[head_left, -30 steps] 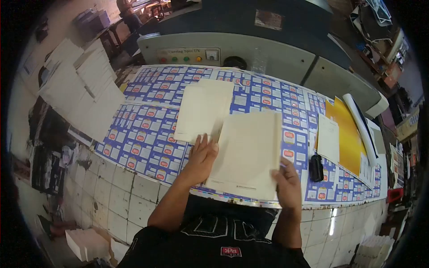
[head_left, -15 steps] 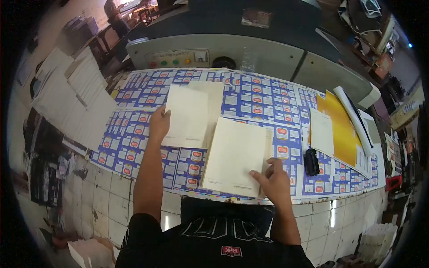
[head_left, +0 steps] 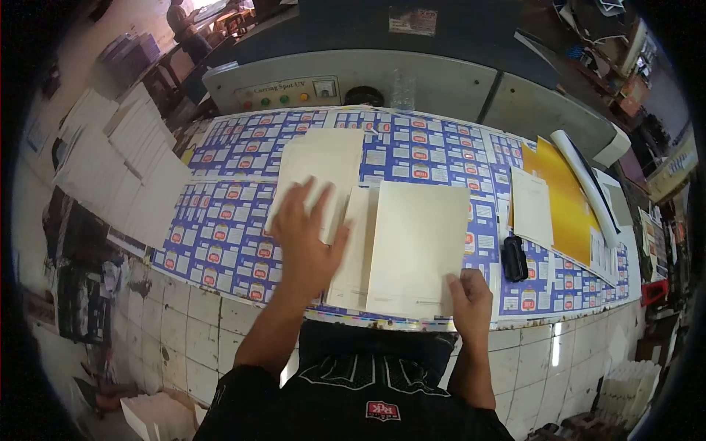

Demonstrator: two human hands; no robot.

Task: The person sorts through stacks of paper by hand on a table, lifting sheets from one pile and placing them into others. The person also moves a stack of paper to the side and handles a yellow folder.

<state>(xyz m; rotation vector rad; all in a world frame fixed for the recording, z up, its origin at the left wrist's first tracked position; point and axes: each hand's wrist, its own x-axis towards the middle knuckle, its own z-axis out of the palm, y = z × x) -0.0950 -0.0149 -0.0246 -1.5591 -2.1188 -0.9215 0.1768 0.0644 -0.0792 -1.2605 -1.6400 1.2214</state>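
Blue-printed sheets (head_left: pixel 434 151) cover the desk (head_left: pixel 412 325). On my feed, the right hand (head_left: pixel 468 294) pinches the cream sheet (head_left: pixel 419 242) near its lower-right corner; left of it, the left hand (head_left: pixel 305 239) spreads over the cream stack (head_left: pixel 327 154). I'd expect light, bendy, easily creased paper: hold by edges.

Head-worn view, forward and down

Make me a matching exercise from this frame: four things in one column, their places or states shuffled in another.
1. Left hand
2. Right hand
3. Yellow sheet
4. Clear bottle

A. In front of the grey machine panel
B. Spread over the farther cream sheets
C. Partly covered by a small pale sheet
D. At the right edge of the nearer cream sheet

Pairs: 1-B; 2-D; 3-C; 4-A
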